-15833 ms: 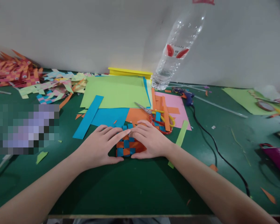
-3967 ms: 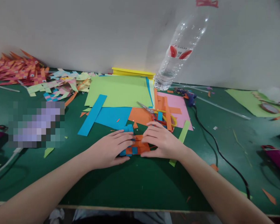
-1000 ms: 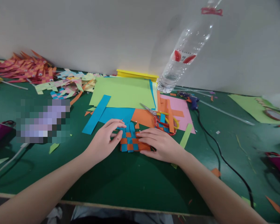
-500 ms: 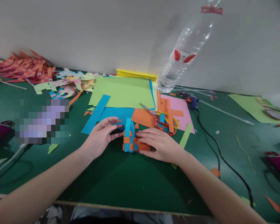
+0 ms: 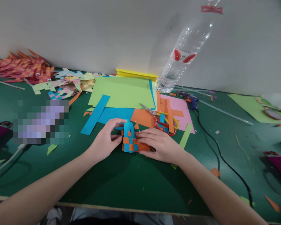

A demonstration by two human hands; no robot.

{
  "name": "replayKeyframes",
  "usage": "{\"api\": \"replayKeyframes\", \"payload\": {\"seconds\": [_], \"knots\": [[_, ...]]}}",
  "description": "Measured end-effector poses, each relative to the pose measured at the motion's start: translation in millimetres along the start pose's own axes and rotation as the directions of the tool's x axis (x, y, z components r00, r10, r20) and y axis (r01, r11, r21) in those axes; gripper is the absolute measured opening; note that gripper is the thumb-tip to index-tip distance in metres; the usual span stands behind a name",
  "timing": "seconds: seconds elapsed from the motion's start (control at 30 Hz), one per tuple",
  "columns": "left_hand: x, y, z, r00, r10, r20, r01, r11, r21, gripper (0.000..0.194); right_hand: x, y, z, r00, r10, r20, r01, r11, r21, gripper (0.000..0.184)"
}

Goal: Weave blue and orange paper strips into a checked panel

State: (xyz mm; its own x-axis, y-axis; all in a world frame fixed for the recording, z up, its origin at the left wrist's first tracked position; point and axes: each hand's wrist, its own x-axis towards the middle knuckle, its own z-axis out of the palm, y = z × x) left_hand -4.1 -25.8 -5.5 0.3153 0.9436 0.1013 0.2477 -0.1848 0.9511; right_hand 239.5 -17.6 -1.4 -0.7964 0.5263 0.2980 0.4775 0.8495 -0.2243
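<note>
A small woven piece of orange and blue paper strips lies on the green table in front of me. Two blue paper strips stand up from its far side. My left hand curves around the left side, index fingertip at the top of a blue strip and thumb by the weave's left edge. Across the loose orange ends on the right, my right hand holds the weave against the table, fingers stretched over it and thumb nearer to me. Its palm hides part of the orange strips.
Behind lie green paper sheets, a loose blue strip and scissors with red and yellow handles. A plastic bottle stands at the back. On the right are a glue gun and its black cord.
My left index finger has come up and right to the top of the blue strips, which bend more toward me. My left thumb has dropped beside the weave. My right hand stays put.
</note>
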Motion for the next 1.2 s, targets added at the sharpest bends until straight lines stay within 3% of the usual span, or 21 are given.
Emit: {"api": "replayKeyframes", "payload": {"seconds": [0.13, 0.3, 0.4, 0.5, 0.63, 0.73, 0.8, 0.87, 0.97, 1.1, 1.2], "knots": [[-0.8, 0.0, 1.0, 0.984, 0.178, 0.000, -0.173, 0.957, 0.235, 0.056, 1.0, 0.2, 0.3, 1.000, 0.003, 0.009, -0.003, 1.000, -0.001, 0.033], [0.6, -0.4, -0.8, 0.906, 0.397, 0.145, -0.388, 0.645, 0.658, 0.044, 0.2, -0.3, -0.4, 1.000, 0.010, 0.020, -0.010, 1.000, 0.019, 0.032], [3.7, -2.7, -1.6, 0.864, 0.435, 0.253, -0.474, 0.536, 0.698, 0.031, 0.2, -2.2, -0.4, 0.999, 0.034, -0.007, -0.033, 0.998, 0.062, 0.035], [6.6, -5.4, -2.5, 0.853, 0.454, 0.257, -0.501, 0.576, 0.646, 0.028, 1.6, -5.6, -1.6, 0.997, 0.074, -0.030, -0.070, 0.993, 0.099, 0.043], [7.7, -3.2, -5.1, 0.914, 0.382, 0.140, -0.398, 0.767, 0.503, 0.020, 3.9, -11.2, -7.1, 0.987, 0.136, -0.090, -0.124, 0.984, 0.131, 0.047], [6.7, 3.6, -6.3, 0.982, 0.191, 0.002, -0.179, 0.920, 0.348, 0.012, 5.3, -16.8, -12.3, 0.950, 0.271, -0.155, -0.234, 0.946, 0.223, 0.042], [5.7, 8.7, -6.0, 0.998, 0.031, -0.063, -0.019, 0.984, 0.179, 0.016, 6.6, -21.7, -15.1, 0.908, 0.381, -0.176, -0.309, 0.891, 0.332, 0.037], [4.9, 12.5, -4.9, 0.994, -0.096, -0.053, 0.096, 0.995, -0.013, 0.023, 8.3, -26.7, -16.7, 0.867, 0.481, -0.133, -0.371, 0.800, 0.472, 0.030], [4.5, 13.8, -2.6, 0.984, -0.179, 0.009, 0.177, 0.964, -0.197, 0.028, 10.7, -31.4, -16.1, 0.821, 0.570, -0.023, -0.427, 0.642, 0.637, 0.027], [5.7, 10.3, -0.7, 0.968, -0.242, 0.062, 0.250, 0.932, -0.264, 0.029, 11.9, -29.2, -11.4, 0.771, 0.620, 0.148, -0.521, 0.480, 0.706, 0.031], [6.4, 9.5, 0.0, 0.957, -0.274, 0.093, 0.289, 0.919, -0.267, 0.029, 11.4, -23.9, -7.6, 0.743, 0.636, 0.209, -0.552, 0.406, 0.728, 0.031]]}}
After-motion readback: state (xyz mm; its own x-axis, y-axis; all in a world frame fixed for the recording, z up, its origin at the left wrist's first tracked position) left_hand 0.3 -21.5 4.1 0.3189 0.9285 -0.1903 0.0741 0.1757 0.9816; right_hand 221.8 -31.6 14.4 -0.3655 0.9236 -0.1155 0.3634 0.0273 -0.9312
